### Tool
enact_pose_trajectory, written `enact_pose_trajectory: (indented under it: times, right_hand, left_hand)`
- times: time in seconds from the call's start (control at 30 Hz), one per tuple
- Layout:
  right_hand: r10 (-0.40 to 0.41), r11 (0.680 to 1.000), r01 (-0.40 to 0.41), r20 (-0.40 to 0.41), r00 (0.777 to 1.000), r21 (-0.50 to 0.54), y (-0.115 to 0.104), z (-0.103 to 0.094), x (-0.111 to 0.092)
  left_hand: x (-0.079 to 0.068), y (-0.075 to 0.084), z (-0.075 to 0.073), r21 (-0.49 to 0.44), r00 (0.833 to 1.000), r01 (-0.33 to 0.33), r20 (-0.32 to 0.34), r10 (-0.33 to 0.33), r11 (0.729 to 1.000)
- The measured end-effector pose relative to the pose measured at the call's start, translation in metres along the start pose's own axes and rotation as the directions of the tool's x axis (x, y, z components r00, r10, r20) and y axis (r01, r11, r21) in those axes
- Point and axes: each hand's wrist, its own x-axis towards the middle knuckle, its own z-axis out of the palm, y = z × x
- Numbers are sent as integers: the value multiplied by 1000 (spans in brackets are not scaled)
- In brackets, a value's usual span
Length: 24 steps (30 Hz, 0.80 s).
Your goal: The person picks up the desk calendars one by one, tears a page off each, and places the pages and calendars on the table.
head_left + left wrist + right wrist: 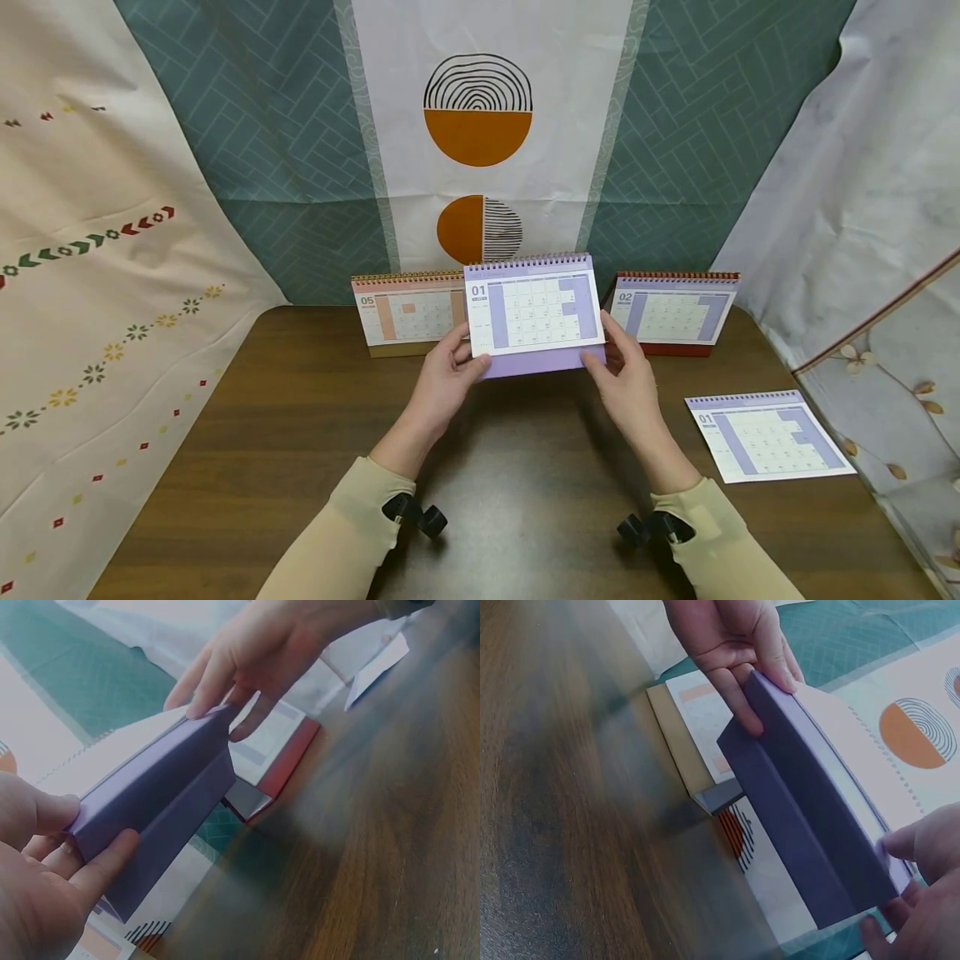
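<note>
A purple desk calendar (534, 310) with a spiral top and a page marked 01 is held up off the table, facing me and slightly tilted. My left hand (444, 379) grips its lower left corner, thumb in front. At the lower right corner my right hand (628, 379) pinches it the same way. The left wrist view shows the purple stand (161, 784) from below, folded into a hollow shape. From the other side, the right wrist view shows the left hand's fingers (739, 701) curled around the stand's end.
Behind, to the left, stands a peach calendar (412, 315) marked 05 on a gold base. A calendar (673, 315) marked 02 with a red base stands behind to the right. Another 01 calendar page (772, 437) lies at the right of the brown wooden table (300, 467). Patterned cloths hang around.
</note>
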Motion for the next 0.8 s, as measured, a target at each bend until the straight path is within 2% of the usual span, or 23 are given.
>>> enact_pose_trajectory:
  times: [0.23,0.4,0.6,0.8]
  right_hand:
    - [-10,999,15,-98,995,45,0,-2,1]
    - [-29,998,37,-129,991,56,1,-3,4]
    - [-58,998,59,-95,994,11,0,-6,4]
    - [-59,998,62,-74,995,33,-1,-9,4]
  left_hand:
    - [0,0,0,8,1000,10,8,-11,1000]
    - [-1,0,1,2,1000,17,11,-17,1000]
    - [0,-1,-1,-13,999,35,6,-35,999]
    - [1,-2,-1,-16,998,58,0,-58,998]
